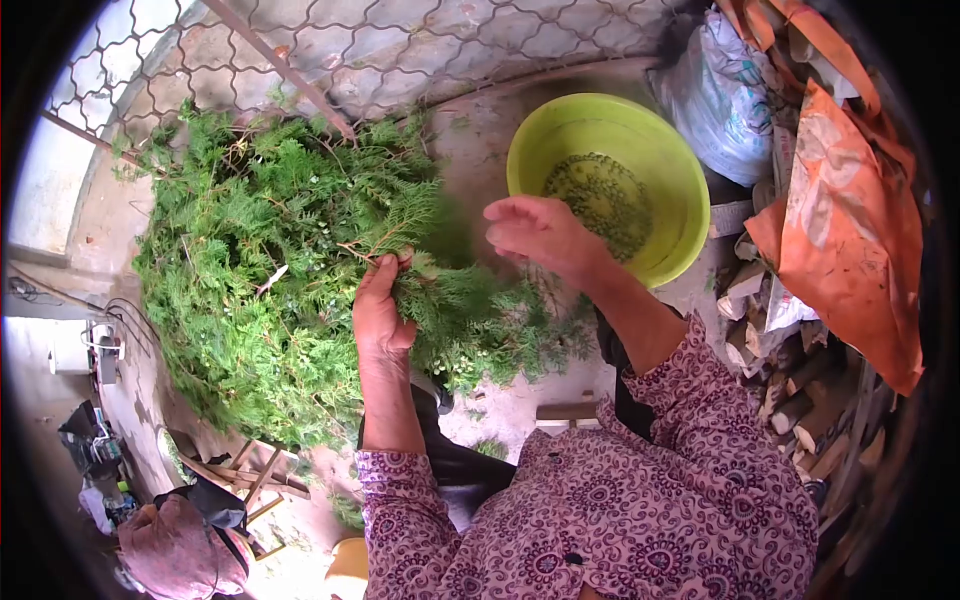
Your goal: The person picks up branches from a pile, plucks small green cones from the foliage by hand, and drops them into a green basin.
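My left hand (378, 305) is closed in a pinch on the stem of a green conifer sprig (405, 225), whose flat, scaly leaves fan out above the fingers. To its right, my right hand (545, 238) hovers beside the near left rim of a yellow-green basin (688, 180). Its fingers are curled in, and whatever they hold is hidden. Many small round green cones or berries (600, 200) lie on the bottom of the basin. A large heap of cut conifer branches (250, 260) spreads under and left of my left hand.
A metal lattice (450, 50) runs along the far side. Right of the basin stand a white sack (725, 100), an orange bag (845, 240) and stacked firewood (800, 410). At lower left are a wooden frame (265, 485) and a pinkish cloth-covered thing (180, 550).
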A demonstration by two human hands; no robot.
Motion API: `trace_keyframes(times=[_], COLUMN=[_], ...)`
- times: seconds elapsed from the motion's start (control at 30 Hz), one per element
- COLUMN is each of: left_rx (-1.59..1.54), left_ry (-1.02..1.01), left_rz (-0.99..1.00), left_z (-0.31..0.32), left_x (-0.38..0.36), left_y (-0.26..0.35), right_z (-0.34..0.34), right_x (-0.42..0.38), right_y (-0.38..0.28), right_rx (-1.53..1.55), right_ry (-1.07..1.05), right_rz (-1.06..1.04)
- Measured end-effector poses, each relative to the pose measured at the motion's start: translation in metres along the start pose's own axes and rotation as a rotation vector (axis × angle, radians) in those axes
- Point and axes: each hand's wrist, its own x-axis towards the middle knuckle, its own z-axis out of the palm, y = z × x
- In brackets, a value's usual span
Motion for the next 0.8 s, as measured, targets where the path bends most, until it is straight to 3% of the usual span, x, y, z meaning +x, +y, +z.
trace_keyframes(times=[0.07, 0.17, 0.2, 0.27, 0.3, 0.33, 0.4, 0.43, 0.47, 0.57, 0.67, 0.73, 0.8], left_rx=[0.019, -0.036, -0.036, -0.341, -0.347, -0.345, -0.334, -0.776, -0.776, -0.556, -0.356, -0.365, -0.271], left_ry=[-0.008, -0.157, -0.156, -0.596, -0.674, -0.673, -0.383, -0.741, -0.739, -1.231, -1.124, -1.033, -0.246], left_rz=[0.004, 0.067, 0.070, 0.088, 0.106, 0.108, 0.027, -0.001, -0.001, 0.163, 0.230, 0.335, 0.150], left_z=[0.008, 0.007, 0.006, 0.004, -0.003, -0.010, -0.024, -0.021, -0.023, -0.004, -0.002, 0.002, 0.020], left_x=[-0.004, -0.009, -0.009, -0.010, -0.006, -0.003, 0.001, 0.015, 0.021, 0.020, 0.014, 0.011, -0.016], left_y=[0.000, 0.000, 0.001, 0.005, 0.004, 0.003, -0.002, -0.011, -0.015, -0.002, 0.008, -0.002, 0.003], right_z=[-0.004, -0.005, -0.003, 0.001, 0.005, 0.009, 0.021, 0.028, 0.035, 0.052, 0.056, 0.048, 0.037], right_x=[0.000, 0.000, -0.003, -0.003, -0.001, 0.000, -0.001, -0.002, -0.004, -0.008, -0.007, -0.004, 0.001], right_y=[0.008, 0.007, 0.000, 0.001, 0.009, 0.015, 0.023, 0.024, 0.026, 0.030, 0.038, 0.030, 0.025], right_rx=[-0.006, -0.038, 0.034, 0.109, 0.155, 0.200, 0.173, 0.145, 0.146, 0.168, 0.401, 0.237, 0.074], right_ry=[0.041, -0.055, -0.140, -0.229, -0.259, -0.288, -0.354, -0.419, -0.420, -0.643, -0.677, -0.566, -0.448], right_rz=[-0.075, -0.016, 0.103, 0.221, 0.262, 0.304, 0.271, 0.238, 0.239, 0.202, 0.365, 0.246, 0.129])
